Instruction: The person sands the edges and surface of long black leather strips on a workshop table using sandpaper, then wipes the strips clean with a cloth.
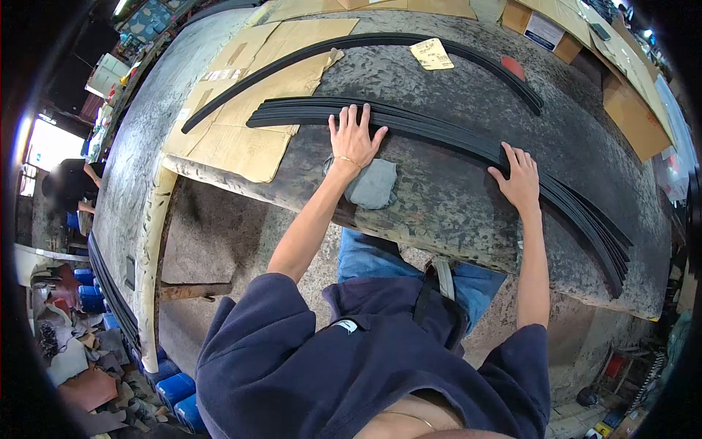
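A bundle of long black strips [439, 134] lies across the dark worktable, its strips fanning apart at the right end. My left hand [352, 137] rests on the near edge of the bundle left of its middle, fingers spread and stretched out. Further right, my right hand [520, 178] lies over the same bundle, fingers extended across it and thumb apart on the near side. Just below my left hand is a crumpled grey cloth [373, 184]. Beyond the bundle, another group of black strips [292, 58] curves across the table.
Flattened cardboard [238, 150] covers part of the table [439, 212] at left. A cream label [431, 54] lies on the far strips, with a red piece [512, 68] nearby. Cardboard boxes [635, 117] stand at right. Another person [69, 186] is at far left, above blue containers [175, 389].
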`<state>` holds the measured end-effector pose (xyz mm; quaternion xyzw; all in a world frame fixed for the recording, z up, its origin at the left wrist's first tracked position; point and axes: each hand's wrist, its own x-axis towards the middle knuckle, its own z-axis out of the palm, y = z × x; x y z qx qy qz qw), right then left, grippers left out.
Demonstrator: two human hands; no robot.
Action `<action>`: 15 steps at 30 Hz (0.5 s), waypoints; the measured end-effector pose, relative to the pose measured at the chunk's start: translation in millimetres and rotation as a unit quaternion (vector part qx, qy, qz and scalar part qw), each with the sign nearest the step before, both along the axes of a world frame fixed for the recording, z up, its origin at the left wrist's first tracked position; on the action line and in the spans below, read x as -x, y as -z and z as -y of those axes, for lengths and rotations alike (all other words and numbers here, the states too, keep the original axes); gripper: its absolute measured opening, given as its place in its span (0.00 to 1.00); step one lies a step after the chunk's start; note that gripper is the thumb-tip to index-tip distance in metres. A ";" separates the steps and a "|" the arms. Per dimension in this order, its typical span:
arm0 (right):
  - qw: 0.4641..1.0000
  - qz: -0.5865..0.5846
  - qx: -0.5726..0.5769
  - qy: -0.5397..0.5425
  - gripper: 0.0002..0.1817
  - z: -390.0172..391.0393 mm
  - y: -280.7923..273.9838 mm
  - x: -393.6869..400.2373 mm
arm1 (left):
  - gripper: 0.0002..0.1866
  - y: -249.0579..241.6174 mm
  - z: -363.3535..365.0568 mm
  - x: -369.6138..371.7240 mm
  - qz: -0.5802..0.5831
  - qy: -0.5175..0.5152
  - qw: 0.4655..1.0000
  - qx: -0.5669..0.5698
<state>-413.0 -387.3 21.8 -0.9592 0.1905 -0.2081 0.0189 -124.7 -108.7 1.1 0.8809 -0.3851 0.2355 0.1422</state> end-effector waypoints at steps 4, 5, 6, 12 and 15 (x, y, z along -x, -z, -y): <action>1.000 0.008 -0.001 -0.004 0.36 0.0 1.3 0.3 | 0.39 0.1 -0.4 -3.1 -0.003 0.002 1.000 -0.002; 1.000 0.005 0.000 -0.002 0.36 -0.2 1.5 0.4 | 0.40 0.5 -0.5 -4.6 -0.005 0.007 1.000 0.000; 1.000 0.002 0.000 0.001 0.36 -0.5 1.0 0.4 | 0.40 -2.8 -0.8 -5.2 -0.005 0.008 1.000 0.001; 1.000 -0.001 -0.015 0.003 0.35 2.5 1.8 0.4 | 0.51 -6.3 -15.5 -54.3 0.036 0.062 0.997 0.000; 0.999 -0.019 -0.032 -0.040 0.34 7.2 -7.3 5.1 | 0.49 -29.1 -29.8 -90.6 -0.099 0.119 0.983 -0.103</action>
